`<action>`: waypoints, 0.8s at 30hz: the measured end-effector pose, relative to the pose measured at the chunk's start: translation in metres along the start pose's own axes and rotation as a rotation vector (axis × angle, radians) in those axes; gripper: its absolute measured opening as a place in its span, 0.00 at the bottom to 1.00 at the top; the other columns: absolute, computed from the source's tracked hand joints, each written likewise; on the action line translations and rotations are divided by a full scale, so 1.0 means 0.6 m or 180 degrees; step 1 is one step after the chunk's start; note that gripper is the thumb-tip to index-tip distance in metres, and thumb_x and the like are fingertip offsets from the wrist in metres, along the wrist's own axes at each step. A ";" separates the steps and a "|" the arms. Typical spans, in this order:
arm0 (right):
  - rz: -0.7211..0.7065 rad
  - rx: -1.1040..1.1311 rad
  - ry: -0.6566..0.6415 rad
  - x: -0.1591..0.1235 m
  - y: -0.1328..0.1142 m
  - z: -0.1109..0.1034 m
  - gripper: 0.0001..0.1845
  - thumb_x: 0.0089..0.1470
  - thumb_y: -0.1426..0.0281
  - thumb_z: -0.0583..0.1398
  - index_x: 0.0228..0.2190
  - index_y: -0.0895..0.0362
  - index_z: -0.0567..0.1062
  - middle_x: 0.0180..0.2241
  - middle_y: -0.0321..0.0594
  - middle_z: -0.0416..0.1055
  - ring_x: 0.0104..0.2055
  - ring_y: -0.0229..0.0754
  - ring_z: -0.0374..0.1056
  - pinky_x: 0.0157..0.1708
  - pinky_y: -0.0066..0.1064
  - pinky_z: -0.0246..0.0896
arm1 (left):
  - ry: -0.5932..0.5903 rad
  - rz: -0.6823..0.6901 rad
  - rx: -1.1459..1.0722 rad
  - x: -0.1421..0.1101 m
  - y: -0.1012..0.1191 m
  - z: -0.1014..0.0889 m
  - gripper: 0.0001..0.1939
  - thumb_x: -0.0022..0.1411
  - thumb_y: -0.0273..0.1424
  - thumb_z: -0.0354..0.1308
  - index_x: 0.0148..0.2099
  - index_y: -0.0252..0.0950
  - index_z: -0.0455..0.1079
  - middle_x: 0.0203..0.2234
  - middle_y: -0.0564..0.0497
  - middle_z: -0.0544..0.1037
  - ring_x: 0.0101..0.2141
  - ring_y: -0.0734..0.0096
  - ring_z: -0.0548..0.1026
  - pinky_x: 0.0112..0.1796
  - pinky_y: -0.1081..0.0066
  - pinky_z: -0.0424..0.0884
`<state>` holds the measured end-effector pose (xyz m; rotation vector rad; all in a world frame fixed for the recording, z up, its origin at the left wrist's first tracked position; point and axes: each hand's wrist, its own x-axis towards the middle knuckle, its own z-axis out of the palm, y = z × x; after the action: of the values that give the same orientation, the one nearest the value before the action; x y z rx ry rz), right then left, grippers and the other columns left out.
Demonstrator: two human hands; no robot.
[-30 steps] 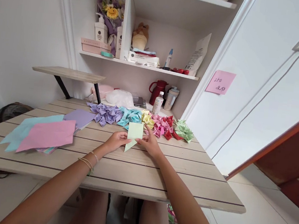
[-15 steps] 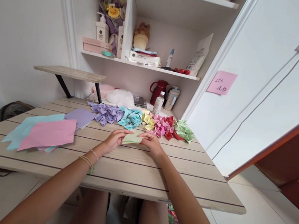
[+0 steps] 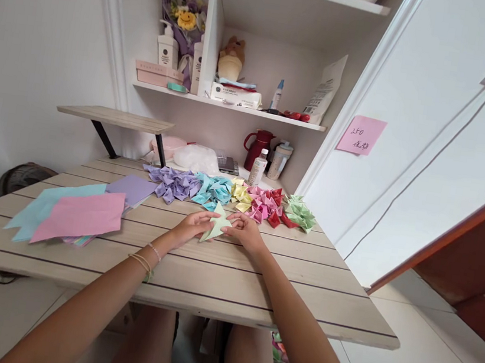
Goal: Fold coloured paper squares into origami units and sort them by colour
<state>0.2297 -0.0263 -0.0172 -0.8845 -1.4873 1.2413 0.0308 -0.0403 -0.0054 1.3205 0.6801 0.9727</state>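
Observation:
A pale green sheet of paper (image 3: 215,228), folded to a pointed shape, stands between my two hands over the wooden table (image 3: 212,273). My left hand (image 3: 189,228) pinches its left side and my right hand (image 3: 242,230) pinches its right side, fingers closed on the paper. Just behind the hands runs a row of folded paper pieces (image 3: 227,194) in purple, blue, yellow, pink, red and green. A stack of flat coloured sheets (image 3: 80,214), pink on top, lies to the left.
A red jug (image 3: 256,146), a small bottle (image 3: 258,167) and a cup (image 3: 279,158) stand at the table's back by the wall. Shelves (image 3: 230,105) above hold bottles, a box and a toy. A pink note (image 3: 360,135) sticks on the right wall. A small raised shelf (image 3: 114,118) sits back left.
The green paper went from an upright open square to a flat fold, and now to a narrower pointed fold held up between both hands. The hands stayed in place.

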 end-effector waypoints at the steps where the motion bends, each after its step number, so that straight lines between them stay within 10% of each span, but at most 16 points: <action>1: 0.0046 -0.0007 0.0024 0.000 0.000 -0.001 0.27 0.28 0.63 0.71 0.34 0.57 0.72 0.16 0.31 0.70 0.23 0.41 0.70 0.27 0.32 0.66 | -0.0016 0.0029 0.0035 0.001 -0.002 -0.001 0.27 0.46 0.34 0.66 0.50 0.34 0.68 0.46 0.42 0.73 0.35 0.69 0.75 0.31 0.73 0.72; 15: 0.0158 0.0094 0.0274 0.003 0.010 0.001 0.21 0.35 0.62 0.69 0.32 0.57 0.71 0.20 0.34 0.72 0.19 0.37 0.68 0.21 0.28 0.67 | 0.0265 0.0072 0.0102 0.012 -0.020 -0.007 0.46 0.50 0.34 0.63 0.65 0.39 0.42 0.39 0.42 0.77 0.30 0.69 0.76 0.29 0.72 0.70; 24: 0.0444 0.0169 0.0187 -0.003 0.008 0.019 0.26 0.37 0.62 0.68 0.40 0.55 0.72 0.36 0.40 0.73 0.29 0.39 0.72 0.26 0.30 0.71 | 0.0388 0.0301 0.0565 0.014 -0.027 -0.005 0.40 0.41 0.29 0.68 0.57 0.36 0.58 0.48 0.37 0.70 0.37 0.64 0.76 0.34 0.69 0.72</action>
<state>0.2190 -0.0300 -0.0226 -0.9947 -1.3589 1.3387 0.0352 -0.0309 -0.0211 1.4680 0.8184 1.0959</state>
